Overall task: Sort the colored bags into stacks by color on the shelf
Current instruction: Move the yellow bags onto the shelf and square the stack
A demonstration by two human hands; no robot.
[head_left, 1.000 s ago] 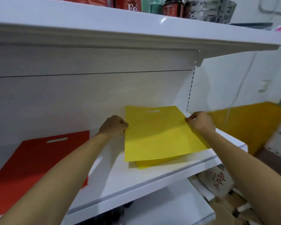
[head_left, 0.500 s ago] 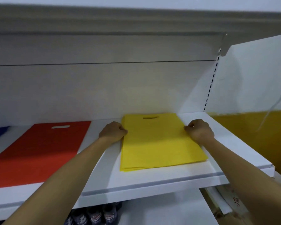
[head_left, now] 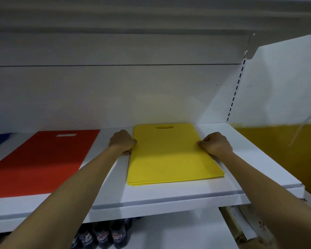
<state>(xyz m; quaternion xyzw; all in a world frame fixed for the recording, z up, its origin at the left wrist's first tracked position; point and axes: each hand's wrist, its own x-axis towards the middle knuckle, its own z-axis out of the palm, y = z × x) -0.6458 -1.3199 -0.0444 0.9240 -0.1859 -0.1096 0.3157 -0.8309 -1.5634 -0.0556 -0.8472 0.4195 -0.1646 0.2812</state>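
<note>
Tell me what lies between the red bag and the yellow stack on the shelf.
In the head view, only the left hand, gripping the left edge of the yellow stack, and bare white shelf; the red bag lies apart.

The yellow bags are seen to be made of a matt, cloth-like sheet, smooth and without shine. The same dull finish is shown by the red bag. The shelf is coated in smooth white, with a faint sheen along its front edge. The back panel is finished in matt white. The bottles below look glossy.
</note>
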